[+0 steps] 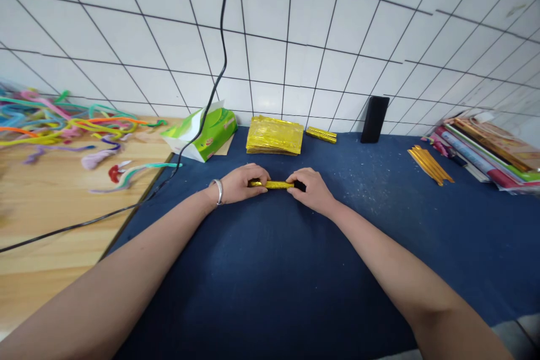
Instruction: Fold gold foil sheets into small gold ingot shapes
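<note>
A thin roll of shiny gold foil is held low over the dark blue cloth, near the middle of the covered table. The left hand, with a silver bangle at its wrist, is closed on one end. The right hand is closed on the other end, where a small black part shows. The hands are kept apart by the roll's length.

Several risks can be judged from this. The foil looks thin and could be creased or torn if it is pinched too hard. If either grip is eased, the winding could spring loose. The black cable, hung from above and trailed across the table edge beside the left forearm, could be snagged.

Behind the hands, a flat stack of gold foil sheets and a smaller gold bundle are laid against the white tiled wall. A black upright block is stood beside them. Slim gold sticks are gathered to the right, near a pile of coloured paper and books. To the left, a green tissue pack is set at the cloth's edge, and bright pipe cleaners are scattered over the bare wooden tabletop. Pale specks are seen on the cloth.
</note>
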`<state>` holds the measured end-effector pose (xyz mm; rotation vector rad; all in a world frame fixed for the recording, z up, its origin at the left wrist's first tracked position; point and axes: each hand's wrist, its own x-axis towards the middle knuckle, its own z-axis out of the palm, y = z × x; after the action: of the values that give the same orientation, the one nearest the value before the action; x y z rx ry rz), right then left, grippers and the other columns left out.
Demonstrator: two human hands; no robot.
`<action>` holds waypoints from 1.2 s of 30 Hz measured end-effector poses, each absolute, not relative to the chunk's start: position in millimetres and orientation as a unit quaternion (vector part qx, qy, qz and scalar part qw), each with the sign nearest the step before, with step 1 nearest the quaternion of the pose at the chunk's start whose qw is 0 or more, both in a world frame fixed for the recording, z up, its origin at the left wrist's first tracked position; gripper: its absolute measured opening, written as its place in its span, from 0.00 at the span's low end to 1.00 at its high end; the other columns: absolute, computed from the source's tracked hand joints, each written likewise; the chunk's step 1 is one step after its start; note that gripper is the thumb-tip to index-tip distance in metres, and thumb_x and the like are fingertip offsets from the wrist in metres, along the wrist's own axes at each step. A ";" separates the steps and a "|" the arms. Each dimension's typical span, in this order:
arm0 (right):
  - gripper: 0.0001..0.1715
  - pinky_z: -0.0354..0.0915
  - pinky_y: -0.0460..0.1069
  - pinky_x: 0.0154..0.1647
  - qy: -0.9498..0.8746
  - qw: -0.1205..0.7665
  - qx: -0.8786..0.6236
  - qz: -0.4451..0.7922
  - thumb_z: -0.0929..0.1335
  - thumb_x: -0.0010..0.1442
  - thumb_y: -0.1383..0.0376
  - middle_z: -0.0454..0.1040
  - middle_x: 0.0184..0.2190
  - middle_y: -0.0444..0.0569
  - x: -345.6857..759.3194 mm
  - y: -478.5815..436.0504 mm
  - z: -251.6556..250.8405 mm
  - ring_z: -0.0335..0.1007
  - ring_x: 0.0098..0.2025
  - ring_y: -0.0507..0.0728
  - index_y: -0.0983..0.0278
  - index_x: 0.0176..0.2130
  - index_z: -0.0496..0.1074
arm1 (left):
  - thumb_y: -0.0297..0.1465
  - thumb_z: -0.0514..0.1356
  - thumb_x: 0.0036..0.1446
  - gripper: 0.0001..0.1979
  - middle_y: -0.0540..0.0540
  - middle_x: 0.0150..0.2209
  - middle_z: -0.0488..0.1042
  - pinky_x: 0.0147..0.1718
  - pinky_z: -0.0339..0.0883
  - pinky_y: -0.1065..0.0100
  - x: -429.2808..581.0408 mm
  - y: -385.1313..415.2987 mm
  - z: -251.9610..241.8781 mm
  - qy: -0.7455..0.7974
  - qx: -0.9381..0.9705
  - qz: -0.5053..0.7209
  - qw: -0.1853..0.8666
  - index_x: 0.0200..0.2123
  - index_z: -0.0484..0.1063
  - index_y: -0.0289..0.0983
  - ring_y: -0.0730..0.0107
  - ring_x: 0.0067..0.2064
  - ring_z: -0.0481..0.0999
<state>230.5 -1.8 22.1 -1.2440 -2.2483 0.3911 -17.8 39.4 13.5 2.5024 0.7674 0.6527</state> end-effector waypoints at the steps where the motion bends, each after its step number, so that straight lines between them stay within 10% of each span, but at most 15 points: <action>1: 0.09 0.56 0.55 0.49 -0.835 0.269 -0.458 0.145 0.69 0.53 0.63 0.74 0.38 0.44 230.2 -2.2 22.9 0.65 0.46 0.58 0.58 0.38 0.71 | 0.36 0.57 0.55 0.07 0.47 0.40 0.72 0.45 0.63 0.63 -17.7 39.3 12.9 0.281 0.903 0.239 0.221 0.32 0.67 0.38 0.68 0.43 0.69; 36: 0.09 0.68 0.53 0.47 -0.821 0.457 -0.319 0.122 0.65 0.57 0.67 0.70 0.41 0.48 200.5 -51.8 75.5 0.68 0.44 0.55 0.58 0.39 0.63 | 0.33 0.58 0.51 0.07 0.53 0.27 0.67 0.27 0.59 0.73 25.0 -7.8 25.7 0.359 0.812 0.337 0.313 0.32 0.64 0.37 0.75 0.29 0.65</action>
<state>200.5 -51.8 75.5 -0.7859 -2.0246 0.3006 25.0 -7.8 25.7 2.1425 0.9455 0.8890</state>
